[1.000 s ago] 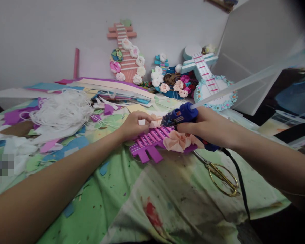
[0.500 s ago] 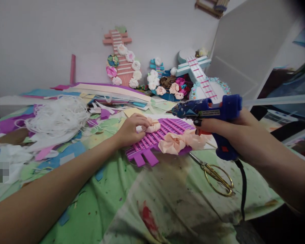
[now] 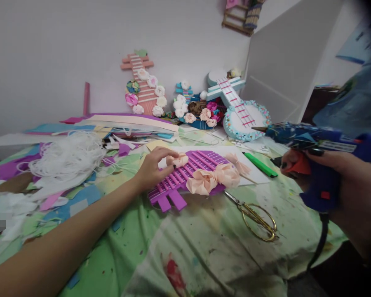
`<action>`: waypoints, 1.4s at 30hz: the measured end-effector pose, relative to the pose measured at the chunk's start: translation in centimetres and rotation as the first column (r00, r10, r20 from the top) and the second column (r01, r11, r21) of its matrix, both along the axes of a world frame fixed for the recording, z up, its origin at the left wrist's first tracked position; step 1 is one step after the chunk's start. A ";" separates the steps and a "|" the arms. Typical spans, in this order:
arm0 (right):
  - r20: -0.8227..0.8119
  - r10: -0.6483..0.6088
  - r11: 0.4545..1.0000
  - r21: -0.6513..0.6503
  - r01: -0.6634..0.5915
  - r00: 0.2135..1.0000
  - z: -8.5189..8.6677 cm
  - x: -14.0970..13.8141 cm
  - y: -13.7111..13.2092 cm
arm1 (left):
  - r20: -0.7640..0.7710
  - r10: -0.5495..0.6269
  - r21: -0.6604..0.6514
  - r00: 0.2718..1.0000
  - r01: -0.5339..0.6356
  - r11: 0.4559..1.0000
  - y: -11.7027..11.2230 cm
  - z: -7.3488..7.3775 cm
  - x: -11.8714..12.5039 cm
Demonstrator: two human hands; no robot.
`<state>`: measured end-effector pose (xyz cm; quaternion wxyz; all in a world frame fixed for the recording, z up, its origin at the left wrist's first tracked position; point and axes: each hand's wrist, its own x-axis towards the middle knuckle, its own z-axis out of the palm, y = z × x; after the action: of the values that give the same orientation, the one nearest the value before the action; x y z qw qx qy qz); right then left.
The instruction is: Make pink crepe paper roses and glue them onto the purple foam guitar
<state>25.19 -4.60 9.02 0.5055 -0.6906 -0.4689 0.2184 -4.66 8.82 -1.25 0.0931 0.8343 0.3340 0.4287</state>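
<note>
My left hand [image 3: 153, 168] is closed on a small peach paper flower [image 3: 179, 160] at the far edge of a purple guitar-shaped craft piece [image 3: 191, 165]. Pink strips and white strings run across the purple piece. Two larger peach paper flowers [image 3: 202, 182] sit along its near edge. Off to the right, my right hand [image 3: 343, 173] grips a blue hot glue gun [image 3: 321, 140] in the air, its nozzle pointing left and a finger on the red trigger. Gold-handled scissors [image 3: 256, 216] lie beside the purple piece, tips close to its edge.
On the left lie a tangle of white cord [image 3: 68, 159] and scraps. A green marker [image 3: 260, 164] rests at the right. Decorated guitars, one white and blue [image 3: 239, 111], one pink [image 3: 145, 95], stand along the wall. A stained green cloth [image 3: 204, 247] covers the table.
My right hand has carried the glue gun away to the right from over the purple piece, uncovering the green marker. My left hand stays at the small flower. The view has shifted slightly.
</note>
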 end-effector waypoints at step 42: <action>0.631 0.746 0.602 -0.501 -0.622 0.214 -1.9 -8.2 11.6 | 0.162 0.317 -0.434 0.934 -0.221 0.873 0.1 -0.5 1.7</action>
<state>16.99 7.00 7.08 0.0391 -0.4616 -0.8784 0.1170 -3.00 8.92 -1.76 0.2420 0.6864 0.5168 0.4508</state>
